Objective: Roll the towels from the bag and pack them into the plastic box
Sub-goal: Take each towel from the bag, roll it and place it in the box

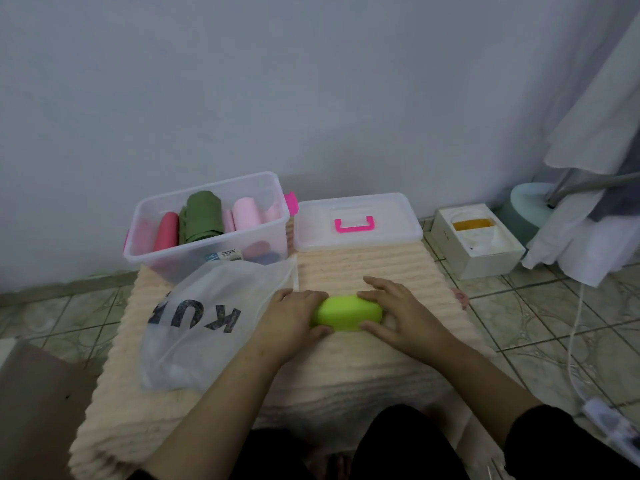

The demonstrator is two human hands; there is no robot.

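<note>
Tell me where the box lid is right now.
The lid lies flat at the mat's far edge, right of the plastic box, beyond the lime towel roll.

Your left hand (292,318) and right hand (401,311) grip the ends of a lime-green towel roll (346,313) on the ribbed peach mat (363,268). The bag (207,327) lies left; the plastic box (207,226) holds rolled towels, its lid (356,220) beside it.

- Left hand (291,315) and right hand (403,311): bare, no rings or watch showing.
- Forearms: bare, no sleeves.
- Black clothing (398,445) at the near edge, over the lap.
</note>
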